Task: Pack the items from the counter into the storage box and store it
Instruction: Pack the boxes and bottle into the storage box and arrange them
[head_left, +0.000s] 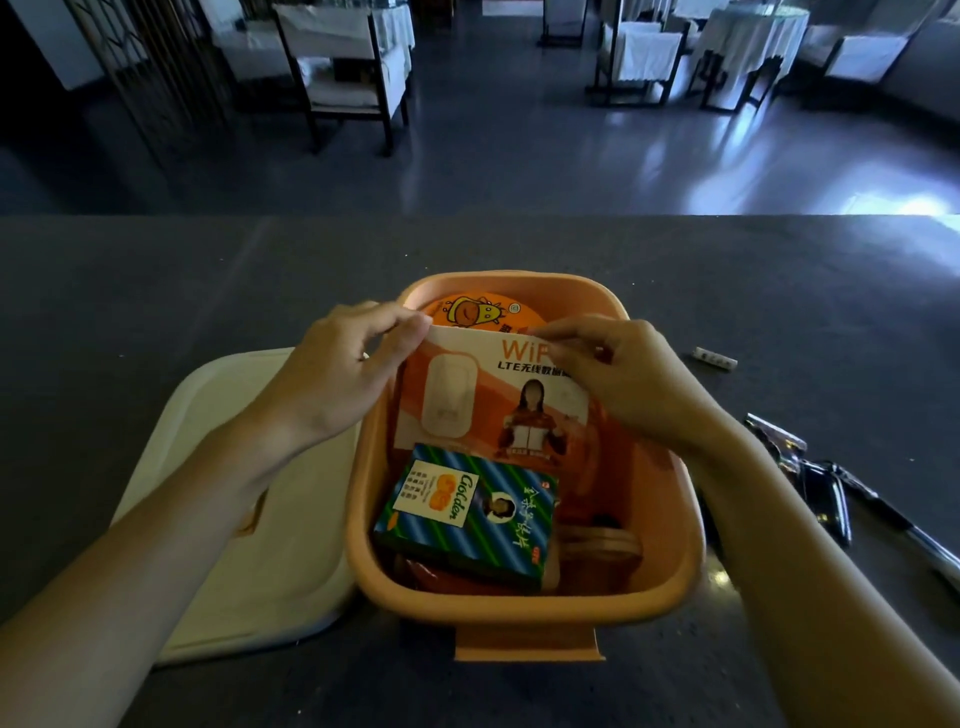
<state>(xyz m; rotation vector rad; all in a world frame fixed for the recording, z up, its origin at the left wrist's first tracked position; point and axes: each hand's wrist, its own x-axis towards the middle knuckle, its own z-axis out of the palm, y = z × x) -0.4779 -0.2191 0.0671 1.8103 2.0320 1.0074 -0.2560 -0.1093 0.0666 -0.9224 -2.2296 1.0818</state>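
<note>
Orange storage box (670, 525): left hand (345, 369), right hand (621, 371) pinch WiFi box (478, 405).

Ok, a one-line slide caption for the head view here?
Left hand and right hand pinch the WiFi box inside the orange storage box, behind a green carton.

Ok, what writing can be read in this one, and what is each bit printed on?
"WiF", cut off by the right hand: white and orange box.
"LTE", then Chinese characters: same box.
"Golden": green striped box.
Small print there and on the orange round lid: too small to read.
</note>
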